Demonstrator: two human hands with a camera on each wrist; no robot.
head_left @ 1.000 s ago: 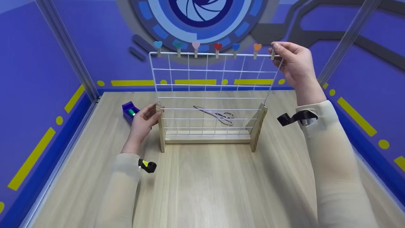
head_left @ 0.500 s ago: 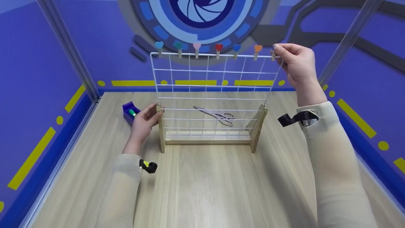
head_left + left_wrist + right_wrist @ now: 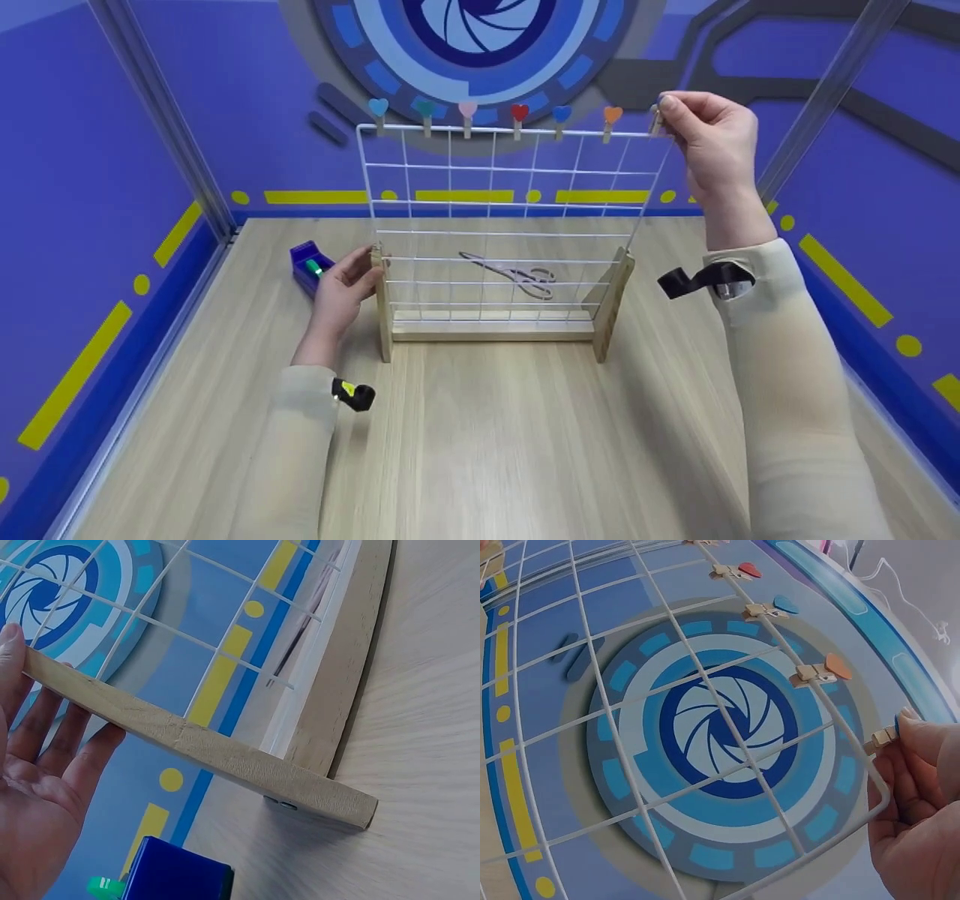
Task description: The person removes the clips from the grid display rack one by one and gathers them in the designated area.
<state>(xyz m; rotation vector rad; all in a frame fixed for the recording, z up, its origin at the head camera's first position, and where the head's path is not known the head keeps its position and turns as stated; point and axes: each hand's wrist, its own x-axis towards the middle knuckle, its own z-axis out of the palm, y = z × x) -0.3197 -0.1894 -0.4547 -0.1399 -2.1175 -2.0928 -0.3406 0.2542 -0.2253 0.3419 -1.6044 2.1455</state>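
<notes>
A white wire grid stands upright in a wooden stand on the table. Several small wooden clips with coloured hearts sit along its top wire. At the grid's top right corner my right hand pinches one more clip between thumb and fingers. The right wrist view shows that clip just above the corner wire, its blue heart mostly hidden by my fingertips. My left hand rests against the stand's left post. Its straight fingers lie along that post.
Grey scissors lie on the table behind the grid. A small blue box with a green part sits just left of my left hand. Purple walls close in the wooden table on three sides. The stand's right post angles outward.
My right hand has lifted a little with the pinched clip, from the top wire to just above the corner. The left hand and the stand have stayed put.
</notes>
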